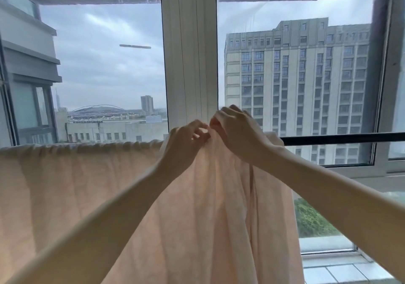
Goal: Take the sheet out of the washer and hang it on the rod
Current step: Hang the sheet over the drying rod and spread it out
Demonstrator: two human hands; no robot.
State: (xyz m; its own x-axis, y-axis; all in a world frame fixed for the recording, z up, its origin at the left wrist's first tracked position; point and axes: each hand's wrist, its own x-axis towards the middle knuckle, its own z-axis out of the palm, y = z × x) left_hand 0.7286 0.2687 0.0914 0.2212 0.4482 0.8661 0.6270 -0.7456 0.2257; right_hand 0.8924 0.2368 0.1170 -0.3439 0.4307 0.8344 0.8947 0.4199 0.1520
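The curled fingers of the left hand [186, 138] pinch a small gather at the top edge of the pale peach sheet [87, 187], thumb and fingertips closed on the cloth. Just beside it, almost touching, the right hand [237, 131] bends its fingers down onto the same bunched edge. Its back faces the camera, so its fingertips are mostly hidden, but the fabric rises into its grip. Both forearms reach up from the lower corners, cut off by the frame. The sheet hangs over the dark rod [341, 138], ruffled along the top to the left and falling in long folds below the hands; it covers the rod there, which shows bare only to the right. The sheet's lower hem runs out of view. Behind stand a white window post [189, 53] and, through the glass, a tower block [295, 82].
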